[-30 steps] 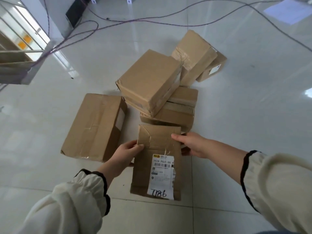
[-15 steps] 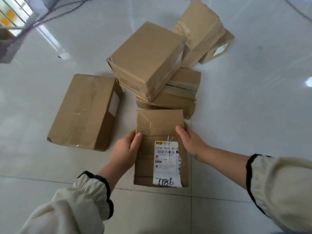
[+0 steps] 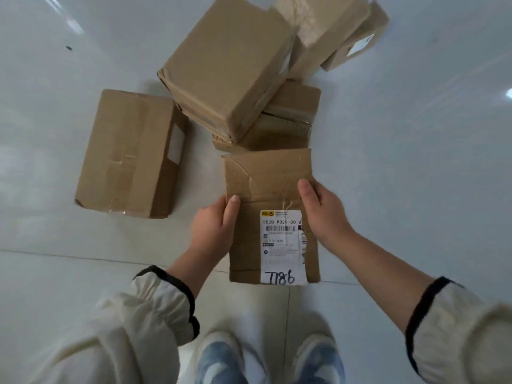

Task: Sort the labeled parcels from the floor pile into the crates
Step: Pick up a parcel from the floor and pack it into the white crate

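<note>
Left hand (image 3: 213,228) and right hand (image 3: 322,212) are clamped on the long edges of the labeled parcel (image 3: 271,184). It is held centred between them, near the floor pile (image 3: 230,65), with its long axis pointed away from the body.

A heap of brown taped cardboard boxes (image 3: 227,65) blocks just beyond the flat brown cardboard parcel (image 3: 271,176); a separate brown cardboard box (image 3: 130,153) blocks left, past a narrow gap. Rightward the glossy white tiled floor (image 3: 415,162) lies open.

Six cardboard parcels (image 3: 271,184), two hands (image 3: 213,225), two shoes (image 3: 221,358).
</note>
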Demonstrator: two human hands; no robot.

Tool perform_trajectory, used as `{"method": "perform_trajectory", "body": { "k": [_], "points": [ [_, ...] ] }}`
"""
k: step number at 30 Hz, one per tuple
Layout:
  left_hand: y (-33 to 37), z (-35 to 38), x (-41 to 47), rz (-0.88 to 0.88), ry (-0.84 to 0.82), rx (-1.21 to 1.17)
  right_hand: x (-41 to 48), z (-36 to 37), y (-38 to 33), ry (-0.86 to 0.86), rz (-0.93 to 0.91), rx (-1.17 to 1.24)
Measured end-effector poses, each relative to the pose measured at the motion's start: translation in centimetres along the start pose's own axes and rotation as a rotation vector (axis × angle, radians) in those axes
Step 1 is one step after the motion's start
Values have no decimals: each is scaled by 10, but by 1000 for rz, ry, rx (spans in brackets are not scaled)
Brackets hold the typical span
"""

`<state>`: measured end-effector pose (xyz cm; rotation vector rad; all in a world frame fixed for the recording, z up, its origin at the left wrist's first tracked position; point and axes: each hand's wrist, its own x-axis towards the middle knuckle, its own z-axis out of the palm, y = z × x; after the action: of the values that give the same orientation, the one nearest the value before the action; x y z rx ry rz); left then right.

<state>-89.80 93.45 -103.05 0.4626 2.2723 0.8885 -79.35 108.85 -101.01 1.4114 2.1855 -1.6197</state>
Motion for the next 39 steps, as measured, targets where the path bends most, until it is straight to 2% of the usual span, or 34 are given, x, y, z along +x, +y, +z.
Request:
{"method": "perform_trajectory", "body": {
  "k": [5,9,11,16,22,27,35,39],
  "points": [
    [94,-71,-49,31,-4,-53,-63,-66,-85,29,-45,-10],
    [210,-156,-100,155,-62,73,-141,-142,-182,64,-45,42],
    [272,-203,-132,202,-49,115,-186,-183,-238,83,-73,72],
    [421,-301,-217,279,-22,16,-293,-292,-371,128,-177,115],
    [553,-391,-297,380,64,-18,-399,-374,-479,114,-249,196],
    [601,-421,-338,488,105,1,-454,-405,-522,206,-345,214],
    [624,-417,-363,629,94,42,-496,-424,-520,310,-384,310],
    [648,-408,-368,736,87,126,-527,-432,-518,453,-354,358]
  ]
}}
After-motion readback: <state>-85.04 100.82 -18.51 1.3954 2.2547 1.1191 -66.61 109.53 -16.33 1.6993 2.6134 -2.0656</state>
